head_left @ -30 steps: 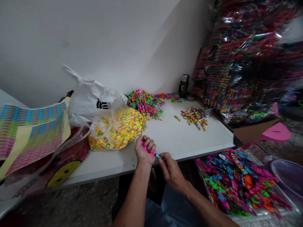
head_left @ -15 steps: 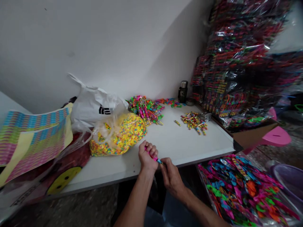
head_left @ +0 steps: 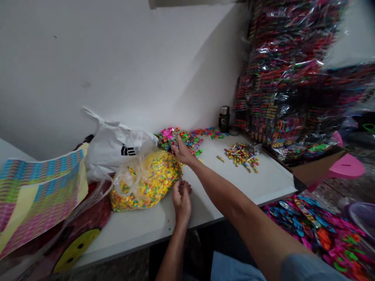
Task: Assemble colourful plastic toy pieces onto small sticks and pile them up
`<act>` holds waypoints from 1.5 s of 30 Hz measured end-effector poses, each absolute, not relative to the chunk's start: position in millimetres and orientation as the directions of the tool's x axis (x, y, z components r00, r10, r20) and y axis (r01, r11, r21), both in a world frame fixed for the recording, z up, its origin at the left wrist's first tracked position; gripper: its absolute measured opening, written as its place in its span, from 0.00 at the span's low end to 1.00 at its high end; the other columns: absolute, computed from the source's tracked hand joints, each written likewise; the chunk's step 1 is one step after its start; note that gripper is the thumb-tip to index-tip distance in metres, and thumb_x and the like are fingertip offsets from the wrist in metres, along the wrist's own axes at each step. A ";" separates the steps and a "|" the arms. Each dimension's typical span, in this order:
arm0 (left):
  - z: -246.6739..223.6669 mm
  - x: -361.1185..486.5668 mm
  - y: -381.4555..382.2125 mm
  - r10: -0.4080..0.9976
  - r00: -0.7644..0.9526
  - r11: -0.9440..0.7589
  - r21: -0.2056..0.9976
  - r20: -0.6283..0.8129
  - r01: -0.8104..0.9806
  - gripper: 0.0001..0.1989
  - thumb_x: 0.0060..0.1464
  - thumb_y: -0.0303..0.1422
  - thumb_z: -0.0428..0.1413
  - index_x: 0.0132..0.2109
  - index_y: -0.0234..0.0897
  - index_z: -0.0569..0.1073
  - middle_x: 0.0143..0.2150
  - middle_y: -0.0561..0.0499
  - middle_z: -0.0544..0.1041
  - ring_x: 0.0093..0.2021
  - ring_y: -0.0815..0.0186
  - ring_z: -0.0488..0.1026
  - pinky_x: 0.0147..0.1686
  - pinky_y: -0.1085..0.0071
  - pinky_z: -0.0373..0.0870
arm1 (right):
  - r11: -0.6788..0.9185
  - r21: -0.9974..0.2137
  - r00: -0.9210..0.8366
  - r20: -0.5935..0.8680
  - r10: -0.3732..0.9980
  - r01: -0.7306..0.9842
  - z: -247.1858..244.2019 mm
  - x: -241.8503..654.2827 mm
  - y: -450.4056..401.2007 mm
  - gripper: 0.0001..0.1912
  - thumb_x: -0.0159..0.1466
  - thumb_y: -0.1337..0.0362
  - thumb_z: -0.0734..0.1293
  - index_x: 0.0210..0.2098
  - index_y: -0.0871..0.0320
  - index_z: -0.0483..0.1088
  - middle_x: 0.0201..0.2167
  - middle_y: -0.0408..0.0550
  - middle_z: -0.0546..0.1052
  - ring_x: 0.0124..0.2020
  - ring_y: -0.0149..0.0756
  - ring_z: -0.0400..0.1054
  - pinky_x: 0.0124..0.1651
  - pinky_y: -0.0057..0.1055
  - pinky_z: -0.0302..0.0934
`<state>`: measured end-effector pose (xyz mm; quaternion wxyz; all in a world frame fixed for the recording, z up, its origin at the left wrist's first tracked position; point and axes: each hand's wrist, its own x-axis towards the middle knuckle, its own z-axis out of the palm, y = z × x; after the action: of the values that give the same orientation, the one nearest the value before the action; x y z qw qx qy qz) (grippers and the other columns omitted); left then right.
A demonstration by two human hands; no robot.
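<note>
My left hand [head_left: 182,198] rests near the front of the white table [head_left: 140,224], beside a clear plastic bag of small yellow and multicoloured pieces [head_left: 162,171]. Its fingers are loosely curled and nothing shows in them. My right hand [head_left: 184,151] stretches across to a heap of colourful small plastic pieces [head_left: 191,141] behind the bag. Thumb and forefinger there are apart. Just beyond the fingertips lies a bright pink plastic piece [head_left: 168,133], blurred, on top of the heap.
Short striped sticks [head_left: 238,154] lie in a loose pile on the right, near a dark thermos [head_left: 224,119]. Tall stacks of wrapped goods [head_left: 281,86] rise behind. A white bag [head_left: 113,146] and printed sticker sheets [head_left: 41,191] stand left. Colourful plastic parts [head_left: 319,234] fill the lower right.
My right hand has left the pink piece held at the table's front and reached forward to the heap. My left hand no longer shows the pink piece. The view has shifted slightly.
</note>
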<state>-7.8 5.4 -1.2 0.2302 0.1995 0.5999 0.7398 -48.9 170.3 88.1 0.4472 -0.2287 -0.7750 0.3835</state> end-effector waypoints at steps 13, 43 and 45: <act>2.9 -8.9 9.9 0.649 -0.761 0.001 1.000 0.014 0.019 0.23 0.51 0.46 0.62 0.45 0.31 0.74 0.34 0.47 0.76 0.34 0.64 0.75 0.38 0.70 0.71 | 0.684 -0.397 -0.349 0.641 0.684 0.612 15.6 212.4 183.8 0.13 0.67 0.63 0.62 0.47 0.61 0.72 0.43 0.56 0.75 0.46 0.45 0.66 0.51 0.42 0.59; -1.5 0.2 29.7 0.564 -0.826 0.320 0.923 -0.003 0.215 0.17 0.38 0.33 0.64 0.40 0.35 0.78 0.28 0.51 0.76 0.23 0.69 0.69 0.22 0.76 0.65 | -0.124 -0.168 0.152 0.167 0.974 0.978 -148.7 537.4 98.0 0.35 0.67 0.47 0.59 0.66 0.62 0.54 0.62 0.63 0.61 0.61 0.52 0.55 0.61 0.45 0.50; 1.5 1.9 30.2 0.551 -0.835 0.348 0.914 -0.021 0.207 0.17 0.35 0.32 0.64 0.39 0.36 0.79 0.28 0.51 0.77 0.25 0.66 0.72 0.23 0.75 0.67 | -0.114 -0.133 0.132 0.138 0.982 0.985 -143.5 546.1 121.6 0.41 0.65 0.43 0.61 0.69 0.60 0.49 0.65 0.62 0.56 0.63 0.53 0.51 0.62 0.46 0.49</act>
<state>1.9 30.2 1.5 0.1653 0.2354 0.8042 0.5202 546.1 121.6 -143.5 0.0958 -0.7462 -0.6587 -0.0077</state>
